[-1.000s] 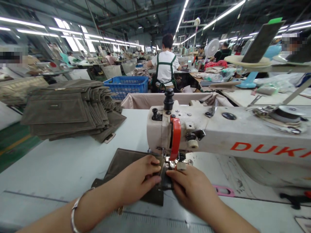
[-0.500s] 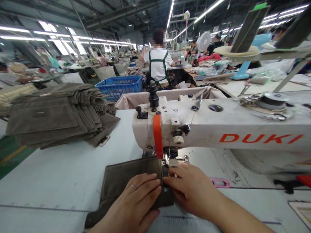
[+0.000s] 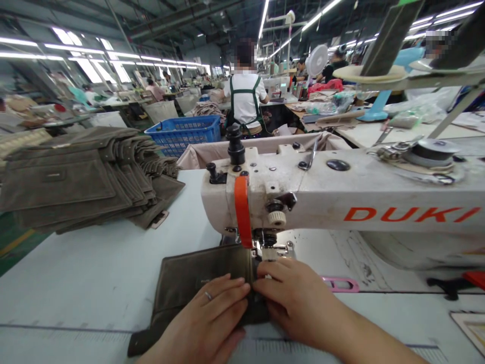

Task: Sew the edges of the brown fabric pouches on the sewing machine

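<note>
A dark olive-brown fabric panel [image 3: 189,278] lies flat on the pale sewing table [image 3: 94,268], its right edge under the presser foot [image 3: 265,250] of a white sewing machine [image 3: 341,197] marked DUKI with an orange guard. My left hand [image 3: 206,323], ring on one finger, presses flat on the panel's near right part. My right hand [image 3: 295,298] pinches the panel's edge just in front of the presser foot. The fingertips of both hands nearly meet. The needle is hidden behind the guard.
A tall fanned stack of similar brown panels [image 3: 83,177] sits at the left rear of the table. Behind it stands a blue plastic basket [image 3: 185,132]. A person in a white shirt [image 3: 245,101] works with their back to me. A pink clip [image 3: 341,284] lies right of my hands.
The view has shifted slightly right and down over the second. My left hand went from curled at the panel's edge to lying flat on it, and the panel sits further under the foot.
</note>
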Demonstrator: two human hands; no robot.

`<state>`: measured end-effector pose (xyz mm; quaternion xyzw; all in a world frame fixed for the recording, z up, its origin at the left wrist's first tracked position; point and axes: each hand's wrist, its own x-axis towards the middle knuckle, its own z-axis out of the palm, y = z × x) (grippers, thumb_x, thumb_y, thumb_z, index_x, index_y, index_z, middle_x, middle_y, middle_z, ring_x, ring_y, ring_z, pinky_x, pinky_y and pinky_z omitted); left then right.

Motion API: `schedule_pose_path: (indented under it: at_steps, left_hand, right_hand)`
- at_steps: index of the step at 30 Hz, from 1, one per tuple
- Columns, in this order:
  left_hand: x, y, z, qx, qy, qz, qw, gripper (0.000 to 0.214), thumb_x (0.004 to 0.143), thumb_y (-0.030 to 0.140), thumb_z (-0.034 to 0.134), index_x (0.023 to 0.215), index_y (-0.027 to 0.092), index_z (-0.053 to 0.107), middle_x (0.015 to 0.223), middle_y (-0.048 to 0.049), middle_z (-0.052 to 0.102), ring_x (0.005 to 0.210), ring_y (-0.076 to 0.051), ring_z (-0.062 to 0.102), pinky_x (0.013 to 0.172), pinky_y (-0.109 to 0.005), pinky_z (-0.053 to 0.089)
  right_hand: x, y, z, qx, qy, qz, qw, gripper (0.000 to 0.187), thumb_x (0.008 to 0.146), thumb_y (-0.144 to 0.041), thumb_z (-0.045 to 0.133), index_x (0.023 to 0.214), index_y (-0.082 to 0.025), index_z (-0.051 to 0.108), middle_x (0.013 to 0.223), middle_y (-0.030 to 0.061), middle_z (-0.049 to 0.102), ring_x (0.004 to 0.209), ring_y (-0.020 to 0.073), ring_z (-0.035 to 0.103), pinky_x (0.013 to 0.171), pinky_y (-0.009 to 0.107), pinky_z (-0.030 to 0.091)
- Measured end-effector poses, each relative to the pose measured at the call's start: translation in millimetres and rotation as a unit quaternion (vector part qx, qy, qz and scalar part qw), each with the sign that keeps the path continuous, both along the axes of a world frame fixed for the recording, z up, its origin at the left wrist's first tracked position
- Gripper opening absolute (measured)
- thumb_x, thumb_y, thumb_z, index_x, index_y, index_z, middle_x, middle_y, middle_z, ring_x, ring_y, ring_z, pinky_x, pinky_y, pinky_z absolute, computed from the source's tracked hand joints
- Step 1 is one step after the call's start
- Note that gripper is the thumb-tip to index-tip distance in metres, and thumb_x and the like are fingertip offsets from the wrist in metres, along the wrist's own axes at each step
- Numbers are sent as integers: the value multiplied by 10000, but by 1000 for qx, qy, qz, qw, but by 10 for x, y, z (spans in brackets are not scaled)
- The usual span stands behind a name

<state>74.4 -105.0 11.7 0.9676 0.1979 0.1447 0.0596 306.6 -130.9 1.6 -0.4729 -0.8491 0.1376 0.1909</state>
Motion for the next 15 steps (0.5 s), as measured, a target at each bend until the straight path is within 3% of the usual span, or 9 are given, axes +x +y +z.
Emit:
schedule_pose_path:
  at_steps: [5,11,15]
  left_hand:
    - [35,20,59,-42,-9,-11,999,344,889,142,567,1230,175,597,1231,-58,658,1196,-210,582,1115,-338,438]
    - [55,162,69,-77,-19,-31,996,364,858,120,558,1219,155,590,1220,-56,655,1157,-201,594,1111,-346,433]
    - [73,309,32,-98,-20,-33,994,287,866,143,557,1146,154,618,1231,-62,636,1184,-207,561,1133,-354,395]
  right_hand:
    - [7,-35,-65,41,24,17,999,351,845,-62,519,1128,-236,632,1226,11,638,1007,190,572,890,345,481]
    - [-14,-28,-164,79,52,-2,996,326,864,-77,544,1136,-233,635,1224,5,653,1027,186,585,934,338,487]
    - [-31,6,-151,91,50,-7,995,373,844,-35,495,1157,-196,618,1208,51,644,1043,216,573,931,371,495]
